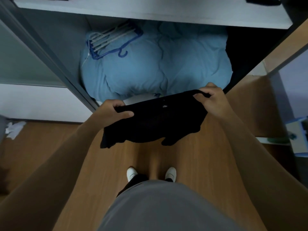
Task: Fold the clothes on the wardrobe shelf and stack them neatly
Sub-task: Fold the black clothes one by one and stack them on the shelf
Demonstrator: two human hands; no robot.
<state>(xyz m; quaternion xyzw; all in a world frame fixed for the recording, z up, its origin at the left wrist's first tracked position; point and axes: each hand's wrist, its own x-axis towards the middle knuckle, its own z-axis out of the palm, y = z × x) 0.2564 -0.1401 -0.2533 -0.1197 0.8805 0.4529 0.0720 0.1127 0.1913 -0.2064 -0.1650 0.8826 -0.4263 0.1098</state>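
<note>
A black garment [153, 124] hangs in the air in front of the wardrobe, above the wooden floor. My left hand [113, 110] grips its upper left edge, thumb on top of the cloth. My right hand [211, 97] pinches the upper right edge, fingers curled over it. The garment's lower hem dangles loose and uneven. A white wardrobe shelf [150, 15] runs across the top of the view; dark clothes [260, 1] lie on it at the far right, mostly cut off.
In the compartment below the shelf sits a bulky light blue quilt [158, 69] with several blue and grey hangers [111, 40] on it. A wooden door panel [260, 90] stands at right. White crumpled items [14, 129] lie on the floor at left. My white shoes [132, 173] are below.
</note>
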